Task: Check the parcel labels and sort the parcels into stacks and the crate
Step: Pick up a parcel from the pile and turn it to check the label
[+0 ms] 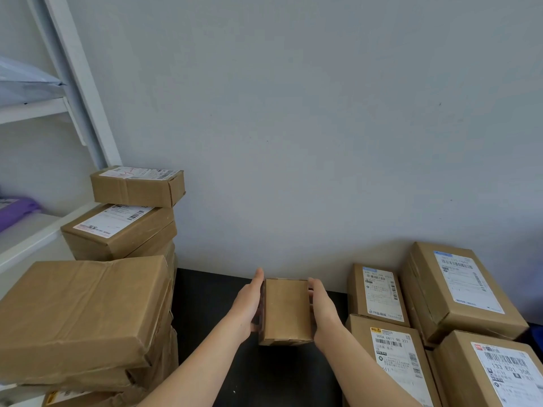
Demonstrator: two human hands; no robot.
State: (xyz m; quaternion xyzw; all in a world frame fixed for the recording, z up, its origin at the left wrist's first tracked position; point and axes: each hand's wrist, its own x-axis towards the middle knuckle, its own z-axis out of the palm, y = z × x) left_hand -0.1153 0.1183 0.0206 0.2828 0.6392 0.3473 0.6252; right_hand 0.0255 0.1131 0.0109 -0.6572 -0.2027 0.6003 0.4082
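Small parcel (285,309) sits mid-desk, a little back from the wall edge; can't tell if it's resting on the desk (205,304) or lifted just clear. Left hand (249,301) is clamped on its left side and right hand (323,306) on its right side, with the right fingers hooked over the far corner.

The upward face is plain cardboard with no label showing, so it likely needs turning. Risk: with a side squeeze only, the parcel could slip while it is rotated. Risk: if it is sorted without the label being read, it goes to the wrong pile.

At the left edge, the near stack (88,312) is crushed and uneven. The tall stack (123,230) behind it has skewed top boxes, so anything added there could tip it. Labelled parcels (382,292) crowd the right edge and could be knocked by an elbow. No crate in view. Shelf (29,230) is at far left.
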